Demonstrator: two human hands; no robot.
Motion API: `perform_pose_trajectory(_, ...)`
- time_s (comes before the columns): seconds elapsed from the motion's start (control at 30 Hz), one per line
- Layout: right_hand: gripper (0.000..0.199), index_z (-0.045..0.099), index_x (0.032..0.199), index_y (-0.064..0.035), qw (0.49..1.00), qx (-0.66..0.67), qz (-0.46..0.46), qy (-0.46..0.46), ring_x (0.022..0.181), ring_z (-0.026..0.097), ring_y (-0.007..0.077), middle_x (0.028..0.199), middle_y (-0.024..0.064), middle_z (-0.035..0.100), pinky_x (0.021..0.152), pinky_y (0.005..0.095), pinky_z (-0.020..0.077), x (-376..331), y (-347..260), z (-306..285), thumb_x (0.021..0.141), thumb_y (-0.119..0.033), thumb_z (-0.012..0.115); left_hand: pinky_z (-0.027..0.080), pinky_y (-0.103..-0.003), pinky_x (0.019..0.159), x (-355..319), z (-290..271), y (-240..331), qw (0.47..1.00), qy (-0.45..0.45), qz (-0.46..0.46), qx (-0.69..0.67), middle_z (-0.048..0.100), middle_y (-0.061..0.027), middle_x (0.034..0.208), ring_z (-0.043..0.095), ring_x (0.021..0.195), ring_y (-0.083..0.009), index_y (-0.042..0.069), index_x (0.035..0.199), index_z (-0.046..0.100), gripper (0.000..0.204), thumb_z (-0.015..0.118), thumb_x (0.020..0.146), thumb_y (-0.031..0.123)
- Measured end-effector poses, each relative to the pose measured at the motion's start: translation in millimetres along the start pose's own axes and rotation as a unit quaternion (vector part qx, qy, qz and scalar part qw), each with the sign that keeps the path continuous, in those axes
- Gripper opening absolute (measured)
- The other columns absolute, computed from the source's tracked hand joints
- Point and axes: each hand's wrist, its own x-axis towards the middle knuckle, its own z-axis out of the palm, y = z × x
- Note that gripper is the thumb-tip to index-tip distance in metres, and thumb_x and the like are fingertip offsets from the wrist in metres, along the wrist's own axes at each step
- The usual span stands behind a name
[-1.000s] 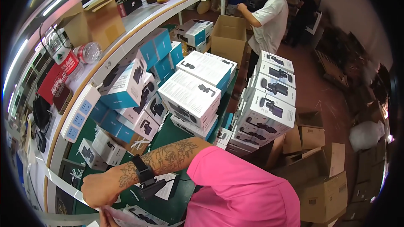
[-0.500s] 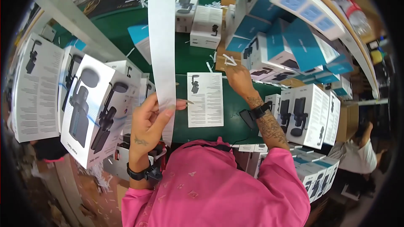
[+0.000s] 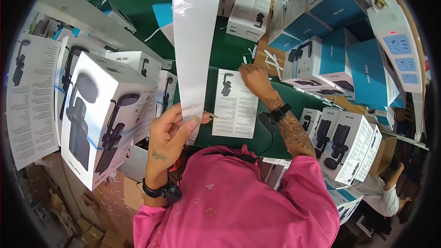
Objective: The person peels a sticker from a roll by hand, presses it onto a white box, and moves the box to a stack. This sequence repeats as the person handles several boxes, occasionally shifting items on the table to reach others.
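Observation:
A long glossy white strip (image 3: 195, 41) hangs down from above, and my left hand (image 3: 171, 133) pinches it near its lower part. By those fingertips a small pale pointed tip shows over the box's left edge; I cannot tell what it is. A white box (image 3: 235, 110) printed with a microphone and small text lies on the green table, just right of the strip. At its upper right corner rests my right hand (image 3: 257, 80), fingers bent and drawn together. Whatever those fingers hold, if anything, is hidden.
White microphone boxes (image 3: 94, 119) stand close on the left. More white and blue boxes (image 3: 342, 55) are stacked at the right, beneath a power strip (image 3: 402, 50). Loose white strips (image 3: 274, 62) lie on cardboard beyond my right hand. Another person's arm (image 3: 390, 183) shows far right.
My right hand has come back from the loose strips on the cardboard to the box's upper right corner. My left hand keeps its pinch on the white strip. The whole view has shifted and turned.

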Motion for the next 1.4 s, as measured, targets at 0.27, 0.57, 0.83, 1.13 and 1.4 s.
perform_pose_trajectory(0.27,0.02,0.067,0.103,0.0013,1.0,-0.002,-0.012,-0.018,0.097,0.07,0.0329,0.114,0.0165,0.071,0.088,0.042,0.055,-16,-1,3,0.085,-0.006,0.062,0.05,-0.029,0.095,2,-5,-5,1.0,0.004,0.011,-0.023,0.071,-0.0173,0.114,0.067,0.109,-0.0191,-0.009,0.13,0.053,0.034,0.059,0.098,0.0)
perform_pose_trajectory(0.57,0.081,0.052,0.128,0.0043,0.984,0.028,0.124,-0.127,0.126,0.051,0.0351,0.129,0.0208,0.056,0.112,0.0577,0.0286,-15,-38,-8,0.084,-0.062,0.068,0.05,-0.03,0.097,-4,-8,-11,0.999,-0.002,0.037,-0.026,0.07,-0.0185,0.117,0.067,0.11,-0.0194,-0.01,0.133,0.052,0.037,0.059,0.097,-0.001)
perform_pose_trajectory(0.83,0.082,0.058,0.102,0.0031,0.961,0.048,0.245,-0.115,0.104,0.062,0.0384,0.102,0.0223,0.065,0.102,0.0557,0.0356,0,-55,-5,0.069,-0.07,0.077,0.051,-0.029,0.097,-19,-12,-5,0.996,-0.005,0.063,-0.058,0.069,-0.0166,0.117,0.067,0.108,-0.0178,-0.009,0.134,0.052,0.039,0.059,0.097,-0.001)
perform_pose_trajectory(1.13,0.08,0.07,0.082,0.0068,0.819,-0.003,0.567,-0.09,0.081,0.069,0.0478,0.085,0.0314,0.069,0.074,0.0547,0.0548,-173,-63,-32,0.095,-0.068,0.046,0.056,-0.035,0.09,-18,0,14,0.993,-0.055,0.067,-0.083,0.072,-0.0199,0.106,0.072,0.096,-0.0244,-0.01,0.126,0.056,0.033,0.059,0.097,0.006)
perform_pose_trajectory(1.4,0.057,0.071,0.078,0.003,0.878,0.087,0.413,-0.226,0.082,0.068,0.0453,0.083,0.0278,0.069,0.076,0.051,0.0522,-182,-173,-65,0.095,-0.049,0.056,0.057,-0.035,0.088,2,17,29,0.988,-0.113,0.083,-0.063,0.073,-0.02,0.101,0.073,0.093,-0.0259,-0.009,0.124,0.057,0.031,0.056,0.099,0.009)
